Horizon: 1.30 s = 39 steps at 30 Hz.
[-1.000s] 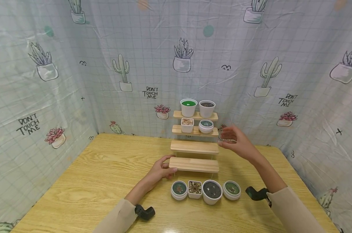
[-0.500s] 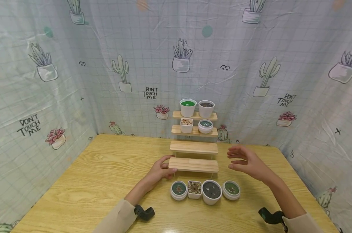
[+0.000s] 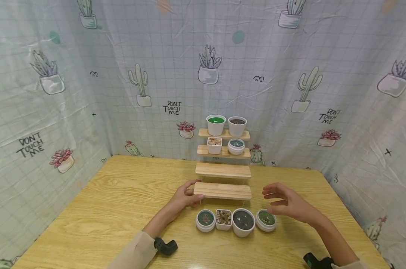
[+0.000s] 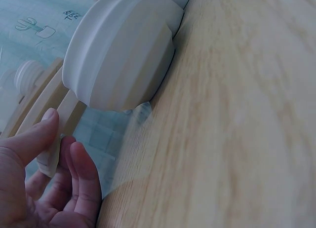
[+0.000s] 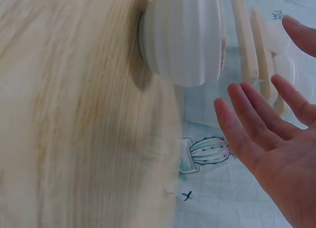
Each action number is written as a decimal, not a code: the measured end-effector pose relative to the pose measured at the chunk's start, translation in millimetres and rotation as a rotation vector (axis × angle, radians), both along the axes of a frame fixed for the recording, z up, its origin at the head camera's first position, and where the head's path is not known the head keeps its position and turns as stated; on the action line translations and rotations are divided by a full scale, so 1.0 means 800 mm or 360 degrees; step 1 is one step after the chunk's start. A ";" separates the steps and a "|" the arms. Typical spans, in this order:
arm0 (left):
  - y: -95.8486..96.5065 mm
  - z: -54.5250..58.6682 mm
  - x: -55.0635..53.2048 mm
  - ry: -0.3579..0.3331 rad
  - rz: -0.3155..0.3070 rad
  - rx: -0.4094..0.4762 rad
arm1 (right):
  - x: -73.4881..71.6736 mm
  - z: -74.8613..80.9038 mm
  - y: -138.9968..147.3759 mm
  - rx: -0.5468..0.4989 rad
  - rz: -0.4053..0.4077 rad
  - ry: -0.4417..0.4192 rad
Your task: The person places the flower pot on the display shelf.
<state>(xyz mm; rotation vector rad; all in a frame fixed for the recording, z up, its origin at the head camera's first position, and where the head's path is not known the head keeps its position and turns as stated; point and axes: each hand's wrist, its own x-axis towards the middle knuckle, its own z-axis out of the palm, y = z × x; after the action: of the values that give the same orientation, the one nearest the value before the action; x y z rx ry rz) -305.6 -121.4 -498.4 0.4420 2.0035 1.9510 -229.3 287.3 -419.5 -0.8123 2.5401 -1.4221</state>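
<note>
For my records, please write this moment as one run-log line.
left hand: holds lowest step | right hand: empty, near rightmost pot | top two steps: four pots | table: row of four pots

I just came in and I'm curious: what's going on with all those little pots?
A person's left hand grips the left end of the lowest plank of a four-tier wooden stand. The right hand is open and holds nothing, close to the round pot with green filling at the right end of a row of four white pots on the table. Four more white pots stand in pairs on the two upper planks.
</note>
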 end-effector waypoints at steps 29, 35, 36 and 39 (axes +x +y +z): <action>0.001 -0.003 -0.001 0.0008 -0.0010 0.0036 | -0.009 -0.033 0.008 0.0025 0.0271 -0.0315; 0.001 -0.002 -0.001 0.0008 -0.0007 0.0039 | -0.008 -0.035 0.005 0.0054 0.0277 -0.0314; 0.001 -0.002 -0.001 0.0008 -0.0004 0.0036 | -0.009 -0.035 0.005 0.0060 0.0277 -0.0315; 0.001 0.000 0.001 0.0011 -0.0005 0.0033 | -0.009 -0.037 0.006 0.0072 0.0283 -0.0318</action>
<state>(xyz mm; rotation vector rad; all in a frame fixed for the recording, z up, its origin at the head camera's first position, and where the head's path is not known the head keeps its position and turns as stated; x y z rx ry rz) -305.0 -120.6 -498.6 0.4574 1.9873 1.9727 -236.3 291.7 -448.8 -0.8204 2.2821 -1.3149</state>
